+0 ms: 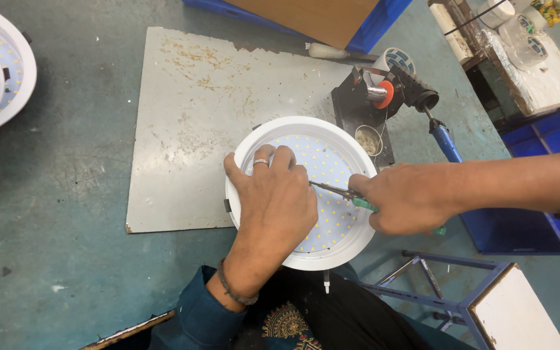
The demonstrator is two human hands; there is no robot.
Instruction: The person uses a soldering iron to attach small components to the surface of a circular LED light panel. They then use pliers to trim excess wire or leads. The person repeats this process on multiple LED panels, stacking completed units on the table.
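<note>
Two hands work a round white lamp (301, 193) on the table's grey board (189, 123): the left hand (273, 201) lies flat, fingers spread, pinning it, while the right hand (402, 206), fingers closed on a green-handled tool (341, 192), should keep its tip steady and low.

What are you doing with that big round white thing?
A person is working on a round white light fixture with many small yellow dots on its flat face. The left hand lies flat on it and presses it down on a grey board. The right hand holds a thin metal tool with a green handle, its tip pointing under the left fingers. A soldering iron rests on its stand behind.
</note>
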